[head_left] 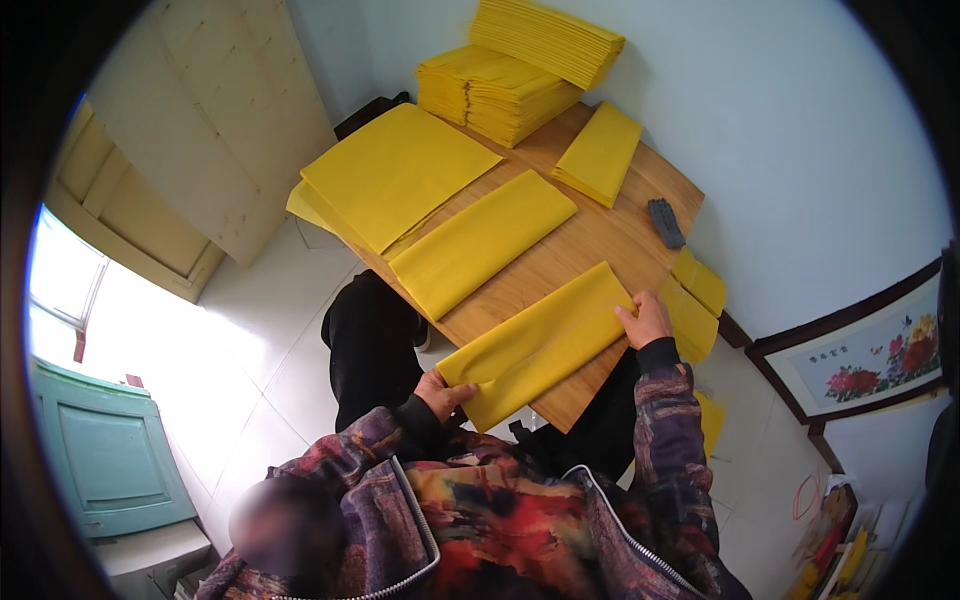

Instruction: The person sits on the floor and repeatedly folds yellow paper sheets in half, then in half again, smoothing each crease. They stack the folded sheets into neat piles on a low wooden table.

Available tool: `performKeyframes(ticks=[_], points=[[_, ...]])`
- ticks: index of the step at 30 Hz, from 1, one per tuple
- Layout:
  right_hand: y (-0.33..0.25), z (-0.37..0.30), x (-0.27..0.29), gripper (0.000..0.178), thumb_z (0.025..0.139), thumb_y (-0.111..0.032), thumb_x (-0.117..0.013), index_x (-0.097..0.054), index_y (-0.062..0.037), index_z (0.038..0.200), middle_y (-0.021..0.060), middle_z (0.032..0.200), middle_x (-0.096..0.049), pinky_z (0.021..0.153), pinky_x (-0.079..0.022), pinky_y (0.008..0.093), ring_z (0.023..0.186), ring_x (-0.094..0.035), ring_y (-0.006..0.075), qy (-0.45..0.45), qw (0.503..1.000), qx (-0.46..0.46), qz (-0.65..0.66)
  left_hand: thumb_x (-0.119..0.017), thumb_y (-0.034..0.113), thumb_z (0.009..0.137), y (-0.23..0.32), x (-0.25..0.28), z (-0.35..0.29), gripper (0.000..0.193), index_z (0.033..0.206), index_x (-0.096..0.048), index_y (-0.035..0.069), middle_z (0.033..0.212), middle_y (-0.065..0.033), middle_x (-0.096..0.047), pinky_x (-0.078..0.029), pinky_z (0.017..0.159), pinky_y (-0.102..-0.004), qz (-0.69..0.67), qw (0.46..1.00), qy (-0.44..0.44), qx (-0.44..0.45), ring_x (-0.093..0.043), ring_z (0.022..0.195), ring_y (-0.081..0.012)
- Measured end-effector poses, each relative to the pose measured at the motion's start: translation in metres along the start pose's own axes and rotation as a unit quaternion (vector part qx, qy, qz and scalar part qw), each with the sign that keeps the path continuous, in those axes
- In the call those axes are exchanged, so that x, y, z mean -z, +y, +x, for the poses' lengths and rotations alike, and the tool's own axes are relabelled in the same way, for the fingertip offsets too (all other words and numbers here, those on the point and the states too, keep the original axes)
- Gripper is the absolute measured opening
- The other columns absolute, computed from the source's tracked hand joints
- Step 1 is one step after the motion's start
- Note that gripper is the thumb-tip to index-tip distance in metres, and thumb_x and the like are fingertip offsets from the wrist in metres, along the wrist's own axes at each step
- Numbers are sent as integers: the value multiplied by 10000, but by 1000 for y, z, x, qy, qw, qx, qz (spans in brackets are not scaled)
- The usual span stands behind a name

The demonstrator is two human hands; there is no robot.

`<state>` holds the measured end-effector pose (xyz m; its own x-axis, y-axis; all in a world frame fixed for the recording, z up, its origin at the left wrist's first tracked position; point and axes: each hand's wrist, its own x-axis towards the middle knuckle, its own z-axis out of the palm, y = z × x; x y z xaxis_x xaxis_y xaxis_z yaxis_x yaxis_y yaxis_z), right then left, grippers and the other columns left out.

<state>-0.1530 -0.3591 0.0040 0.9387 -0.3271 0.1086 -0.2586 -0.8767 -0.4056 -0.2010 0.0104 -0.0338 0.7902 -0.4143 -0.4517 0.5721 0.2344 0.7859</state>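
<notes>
A long folded sheet of yellow paper [540,345] lies along the near edge of the wooden table, in both my hands. My left hand [443,394] grips its lower left end, thumb on top and fingers hidden beneath. At the right end, my right hand [645,320] pinches the paper's edge between thumb and fingers. Just beyond rests another folded yellow sheet [485,243], roughly parallel to the held one. Farther left, large unfolded yellow sheets [400,175] are piled flat, partly overhanging the table's left side.
Thick stacks of folded yellow paper [510,90] rise at the table's far end, beside a smaller folded bundle [600,153]. A dark grey ridged object [665,223] sits near the right edge of the wooden table [560,260]. More yellow bundles [692,312] are beyond that edge, and a framed flower picture [860,350] leans at right.
</notes>
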Motion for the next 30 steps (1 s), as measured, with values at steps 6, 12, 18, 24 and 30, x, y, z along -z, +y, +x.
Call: performKeyframes(ticks=[6,12,18,24,30], points=[[2,4,1,332,704,-231,-754,-533,14,744,179,777,-573,648,-448,392,743,-563,305,-35,999,-24,21,-590,-52,828,13,5,-1,270,1095,-612,-12,1012,-69,-674,-499,838,-300,68,993,-39,-84,-634,900,-154],[-6,-4,0,277,704,-202,-741,-564,1,767,182,781,-609,647,-461,414,730,-592,336,-11,999,-14,35,-547,-58,833,29,6,-6,273,1097,-601,-13,999,-45,-668,-482,829,-268,112,985,-48,-121,-608,908,-109],[-11,-15,-6,258,703,-167,-734,-545,-4,770,177,762,-584,649,-454,418,735,-574,353,-5,999,-22,29,-537,-55,828,39,10,-10,246,1060,-604,-6,941,-36,-664,-482,790,-255,148,980,-31,-128,-600,867,-98],[-14,-24,-5,266,708,-124,-717,-487,-2,760,186,768,-547,655,-436,414,732,-551,364,-23,997,-34,62,-558,-59,811,41,21,-8,266,1067,-598,1,961,-34,-656,-480,822,-263,175,977,-11,-122,-601,885,-111],[-18,-32,-9,241,707,-97,-713,-494,-5,748,149,688,-546,608,-440,385,643,-546,302,25,999,1,42,-578,-54,818,45,24,-11,220,1028,-591,11,934,-23,-642,-478,807,-248,243,961,-26,-127,-587,885,-92]])
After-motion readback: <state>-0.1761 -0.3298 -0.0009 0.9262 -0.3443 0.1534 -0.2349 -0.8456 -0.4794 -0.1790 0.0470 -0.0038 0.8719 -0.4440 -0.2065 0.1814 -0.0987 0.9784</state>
